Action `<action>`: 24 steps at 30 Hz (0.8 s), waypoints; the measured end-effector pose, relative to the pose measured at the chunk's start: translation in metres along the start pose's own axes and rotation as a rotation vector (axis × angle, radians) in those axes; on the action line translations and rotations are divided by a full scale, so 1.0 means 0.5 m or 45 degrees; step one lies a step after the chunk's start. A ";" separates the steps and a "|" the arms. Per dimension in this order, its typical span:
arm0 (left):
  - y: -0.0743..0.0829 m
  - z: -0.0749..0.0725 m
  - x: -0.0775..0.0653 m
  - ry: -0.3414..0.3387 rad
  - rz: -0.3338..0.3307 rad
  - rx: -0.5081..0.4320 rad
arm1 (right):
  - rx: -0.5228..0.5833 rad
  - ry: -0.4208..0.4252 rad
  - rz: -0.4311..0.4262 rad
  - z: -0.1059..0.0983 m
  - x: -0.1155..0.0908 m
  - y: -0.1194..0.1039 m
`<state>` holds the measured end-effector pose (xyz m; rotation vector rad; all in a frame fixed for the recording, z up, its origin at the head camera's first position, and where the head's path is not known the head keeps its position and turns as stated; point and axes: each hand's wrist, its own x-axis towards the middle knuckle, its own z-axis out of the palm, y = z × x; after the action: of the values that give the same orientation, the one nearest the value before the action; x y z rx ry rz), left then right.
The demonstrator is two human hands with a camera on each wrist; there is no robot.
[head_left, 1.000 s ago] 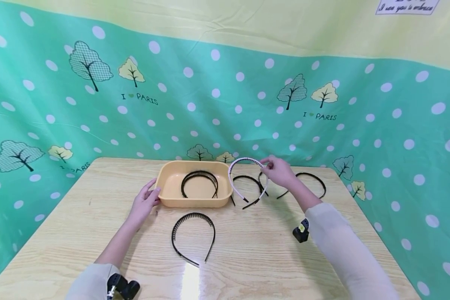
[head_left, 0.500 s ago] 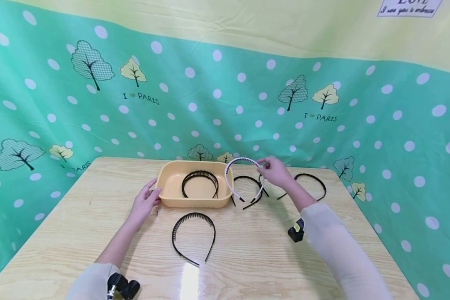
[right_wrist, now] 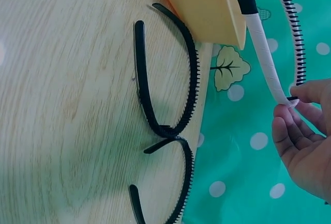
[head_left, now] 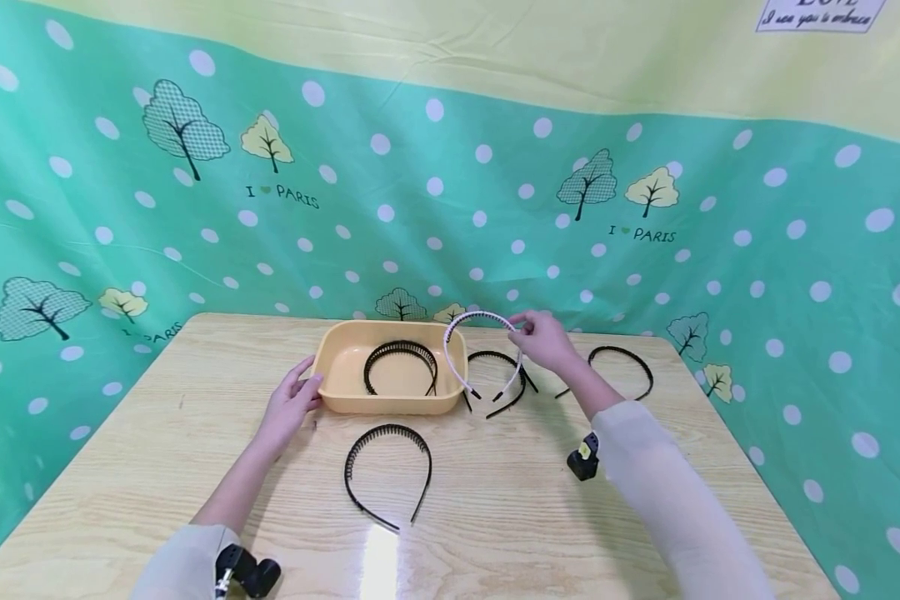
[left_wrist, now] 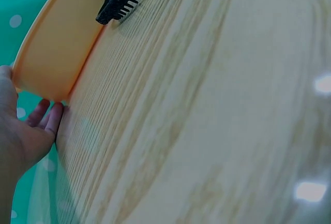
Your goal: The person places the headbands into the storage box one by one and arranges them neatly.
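My right hand (head_left: 543, 340) pinches a white headband (head_left: 483, 314) by its side, holding it up over the right end of a yellow plastic tray (head_left: 390, 406). In the right wrist view, the headband (right_wrist: 266, 58) shows black tips and a row of small dark teeth inside, thumb and fingers meeting on its band. My left hand (head_left: 285, 412) grips the tray's left end, thumb near the front corner; the left wrist view shows fingers (left_wrist: 54, 118) low at the tray's wall. Inside the tray lie black toothed headbands (head_left: 401, 345), nested together.
A black headband (head_left: 388, 429) lies on the wooden table (head_left: 532, 525) in front of the tray. Right of the tray are more black headbands (right_wrist: 194, 74), one partly behind the white one. Another black headband (head_left: 622, 350) sits farther right. A patterned cloth (head_left: 450, 208) hangs behind.
My right hand has carried the white headband a little to the left, so it now overlaps the tray's right end. The left hand and tray have stayed put.
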<state>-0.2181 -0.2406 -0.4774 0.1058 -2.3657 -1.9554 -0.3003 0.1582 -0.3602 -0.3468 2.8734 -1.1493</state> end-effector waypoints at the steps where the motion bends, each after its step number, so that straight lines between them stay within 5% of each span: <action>1: 0.000 0.000 0.000 0.000 -0.002 -0.001 | -0.001 0.003 0.005 0.002 0.001 -0.001; 24: 0.002 0.002 0.000 0.007 -0.015 0.002 | 0.064 0.057 0.058 0.035 0.017 -0.013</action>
<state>-0.2180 -0.2393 -0.4765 0.1249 -2.3687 -1.9555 -0.3053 0.1403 -0.3680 -0.2556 2.8676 -1.2351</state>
